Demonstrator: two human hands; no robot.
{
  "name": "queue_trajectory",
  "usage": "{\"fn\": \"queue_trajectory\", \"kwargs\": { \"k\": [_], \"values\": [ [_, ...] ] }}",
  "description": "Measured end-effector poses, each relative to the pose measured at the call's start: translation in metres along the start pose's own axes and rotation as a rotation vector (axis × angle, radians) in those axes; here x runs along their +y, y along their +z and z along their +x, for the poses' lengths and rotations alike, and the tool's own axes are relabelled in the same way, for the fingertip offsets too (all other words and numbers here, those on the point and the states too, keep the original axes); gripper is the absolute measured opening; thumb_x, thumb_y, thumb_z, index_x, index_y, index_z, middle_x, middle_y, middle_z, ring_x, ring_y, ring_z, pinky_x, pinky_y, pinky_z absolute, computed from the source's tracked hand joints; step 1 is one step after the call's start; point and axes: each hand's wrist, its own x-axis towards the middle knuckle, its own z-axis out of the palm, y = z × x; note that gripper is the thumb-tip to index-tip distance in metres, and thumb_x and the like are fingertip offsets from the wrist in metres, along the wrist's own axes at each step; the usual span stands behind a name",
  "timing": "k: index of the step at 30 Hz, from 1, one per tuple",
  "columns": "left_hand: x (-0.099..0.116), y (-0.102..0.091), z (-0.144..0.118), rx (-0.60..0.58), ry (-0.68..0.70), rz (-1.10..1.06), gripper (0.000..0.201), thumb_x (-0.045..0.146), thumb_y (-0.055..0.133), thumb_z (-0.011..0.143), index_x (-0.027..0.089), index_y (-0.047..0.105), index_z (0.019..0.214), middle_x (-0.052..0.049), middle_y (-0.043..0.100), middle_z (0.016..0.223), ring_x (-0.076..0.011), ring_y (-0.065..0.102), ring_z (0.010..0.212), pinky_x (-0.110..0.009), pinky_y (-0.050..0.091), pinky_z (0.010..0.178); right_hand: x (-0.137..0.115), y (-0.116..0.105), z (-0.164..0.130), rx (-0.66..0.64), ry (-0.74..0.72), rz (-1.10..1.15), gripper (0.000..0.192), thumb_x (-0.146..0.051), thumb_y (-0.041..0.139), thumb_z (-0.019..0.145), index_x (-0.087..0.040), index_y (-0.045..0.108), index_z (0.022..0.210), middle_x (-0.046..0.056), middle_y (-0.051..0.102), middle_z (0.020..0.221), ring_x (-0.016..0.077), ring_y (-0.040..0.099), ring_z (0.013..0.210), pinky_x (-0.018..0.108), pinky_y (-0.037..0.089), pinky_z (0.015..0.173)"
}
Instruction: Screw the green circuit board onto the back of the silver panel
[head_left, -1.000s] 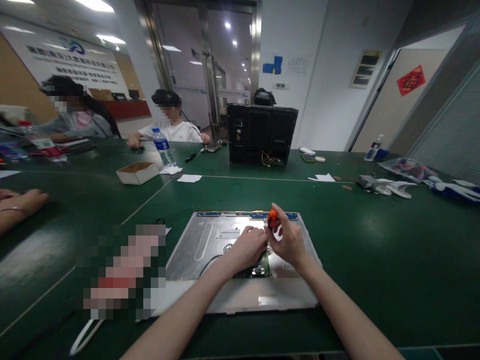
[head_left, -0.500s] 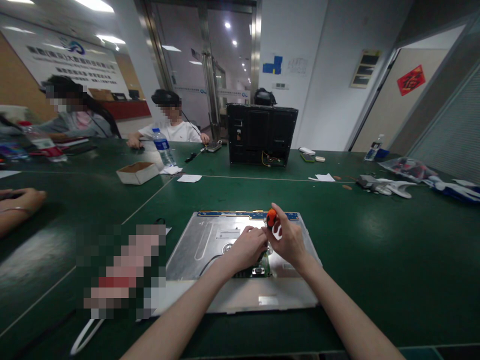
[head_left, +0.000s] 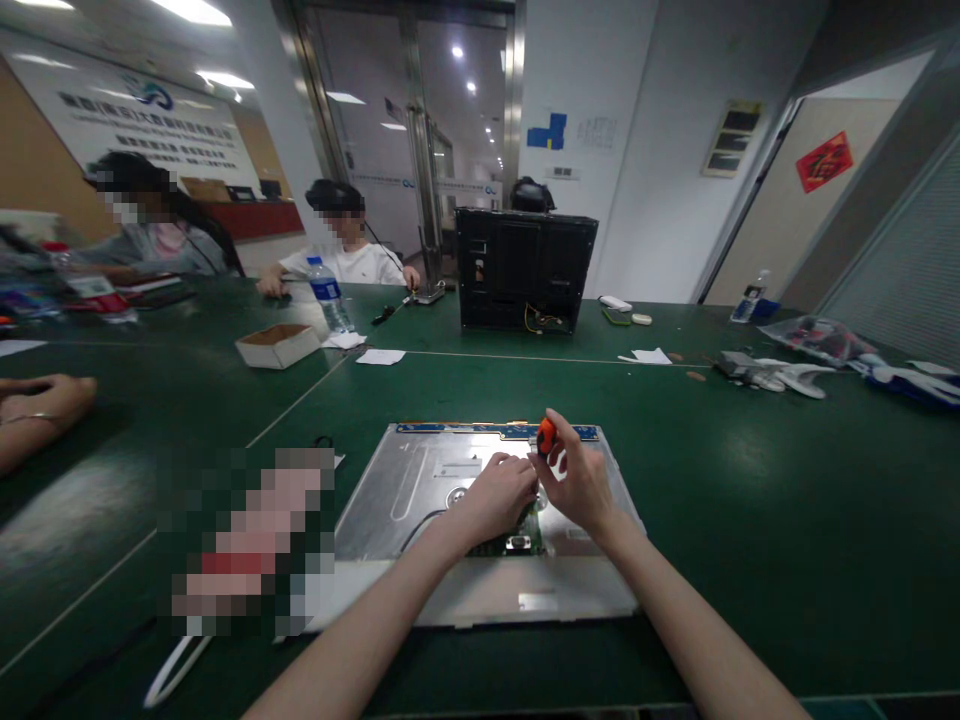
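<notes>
A silver metal display panel lies flat on the green table in front of me, a blue circuit strip along its far edge. My right hand grips a screwdriver by its orange and black handle, held roughly upright over the panel; its tip is hidden by my fingers. Close beside it, my left hand is closed low over the panel, and whatever its fingertips hold is hidden. Below my left hand, part of a green circuit board with a connector shows.
A black monitor housing stands beyond the panel. To the left are an open white box, a water bottle and a blurred-out pinkish object. Another person's hand rests at the left edge. Two people sit across the table.
Both hands stay at the same spot on the panel, the screwdriver still upright. The whole view has shifted very slightly; nothing has been taken up or let go.
</notes>
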Motion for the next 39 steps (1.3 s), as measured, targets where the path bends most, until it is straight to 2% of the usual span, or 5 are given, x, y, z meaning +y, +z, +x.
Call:
{"fn": "queue_trajectory", "kwargs": {
  "k": [10,28,36,39],
  "values": [
    [0.0,0.001,0.0,0.0,-0.009,-0.009,0.012,0.011,0.052,0.091,0.015,0.061,0.098,-0.009,0.066,0.107,-0.0236,0.06,0.103,-0.038,0.041,0.091,-0.001,-0.003,0.002,0.001,-0.032,0.004,0.049,-0.03,0.046,0.094,-0.015,0.032,0.139,-0.003,0.057,0.064,0.0109,0.051,0.046,0.021,0.038,0.046],
    [-0.003,0.002,-0.001,-0.008,0.006,-0.014,0.011,0.013,0.049,0.089,0.016,0.059,0.091,-0.01,0.065,0.105,-0.0238,0.059,0.102,-0.038,0.041,0.092,-0.002,-0.004,0.003,0.05,-0.032,-0.006,0.047,-0.032,0.047,0.095,-0.015,0.033,0.137,-0.004,0.056,0.062,0.0105,0.052,0.045,0.02,0.04,0.045],
    [-0.001,-0.007,-0.005,0.007,0.012,-0.052,0.017,0.011,0.052,0.081,0.018,0.058,0.096,-0.009,0.065,0.105,-0.0249,0.058,0.103,-0.04,0.04,0.093,-0.001,-0.007,0.005,0.088,-0.019,-0.001,0.049,-0.033,0.048,0.095,-0.016,0.033,0.138,-0.004,0.057,0.062,0.0108,0.052,0.044,0.021,0.042,0.043],
    [-0.004,-0.013,-0.006,0.035,-0.034,-0.027,0.016,0.013,0.054,0.08,0.019,0.058,0.094,-0.008,0.065,0.103,-0.0244,0.058,0.101,-0.039,0.039,0.095,0.0,-0.007,0.006,0.097,0.007,0.006,0.05,-0.032,0.049,0.093,-0.017,0.033,0.138,-0.003,0.06,0.065,0.0109,0.052,0.046,0.021,0.044,0.045]
  ]
}}
